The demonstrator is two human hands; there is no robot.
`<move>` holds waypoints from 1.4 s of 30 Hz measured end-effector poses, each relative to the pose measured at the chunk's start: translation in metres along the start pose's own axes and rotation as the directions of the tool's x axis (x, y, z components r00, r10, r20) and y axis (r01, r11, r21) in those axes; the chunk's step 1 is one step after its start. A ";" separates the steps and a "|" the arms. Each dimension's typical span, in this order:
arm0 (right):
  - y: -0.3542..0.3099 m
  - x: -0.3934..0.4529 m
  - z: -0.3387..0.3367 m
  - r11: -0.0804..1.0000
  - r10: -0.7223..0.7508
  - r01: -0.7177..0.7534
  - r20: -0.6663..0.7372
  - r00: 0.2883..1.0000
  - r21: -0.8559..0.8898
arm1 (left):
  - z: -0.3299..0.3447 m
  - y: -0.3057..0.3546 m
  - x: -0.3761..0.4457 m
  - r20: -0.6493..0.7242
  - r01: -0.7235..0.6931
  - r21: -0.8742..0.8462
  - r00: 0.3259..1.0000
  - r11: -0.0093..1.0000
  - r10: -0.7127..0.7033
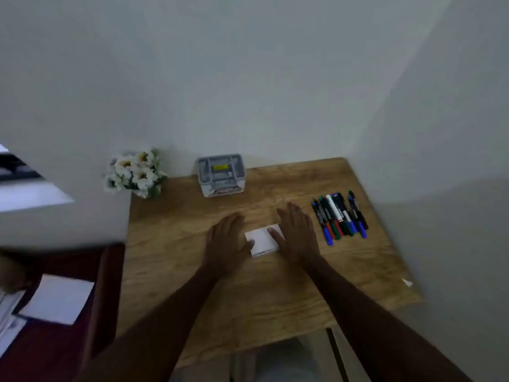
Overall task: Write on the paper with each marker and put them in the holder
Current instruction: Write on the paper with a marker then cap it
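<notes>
A small white pad of paper (261, 242) lies in the middle of the wooden table (192, 285). My left hand (224, 241) lies flat on the table just left of the pad, its thumb at the pad's left edge. My right hand (297, 232) lies flat at the pad's right side, with the thumb resting on the paper. Several markers (340, 216) with blue, red, green and black caps lie in a row to the right of my right hand. A grey compartmented holder (221, 174) with a yellow label inside stands at the table's back edge.
A bunch of white flowers (136, 172) stands at the table's back left corner. Walls close in behind and to the right. A dark red surface with a white sheet (57, 299) lies to the left of the table.
</notes>
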State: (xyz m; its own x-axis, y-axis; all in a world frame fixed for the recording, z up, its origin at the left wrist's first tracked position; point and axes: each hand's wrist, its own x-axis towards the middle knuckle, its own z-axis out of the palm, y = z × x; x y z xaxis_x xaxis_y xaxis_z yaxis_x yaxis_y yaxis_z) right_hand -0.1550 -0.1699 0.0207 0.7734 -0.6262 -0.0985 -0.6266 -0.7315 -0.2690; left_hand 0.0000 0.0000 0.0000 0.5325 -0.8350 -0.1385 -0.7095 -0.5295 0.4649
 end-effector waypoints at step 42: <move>0.111 0.052 -0.060 0.972 -0.108 0.061 -0.201 0.974 -0.227 | 0.033 0.006 0.047 -0.220 -0.477 0.236 0.822 0.846 0.525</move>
State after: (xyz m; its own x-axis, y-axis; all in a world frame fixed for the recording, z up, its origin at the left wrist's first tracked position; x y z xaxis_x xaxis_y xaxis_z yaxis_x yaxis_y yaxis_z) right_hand -0.1904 -0.2999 0.0428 0.8012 -0.5850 0.1258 -0.5839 -0.8103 -0.0497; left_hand 0.0058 -0.0473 -0.0323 0.1668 -0.9318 0.3224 -0.9636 -0.0848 0.2536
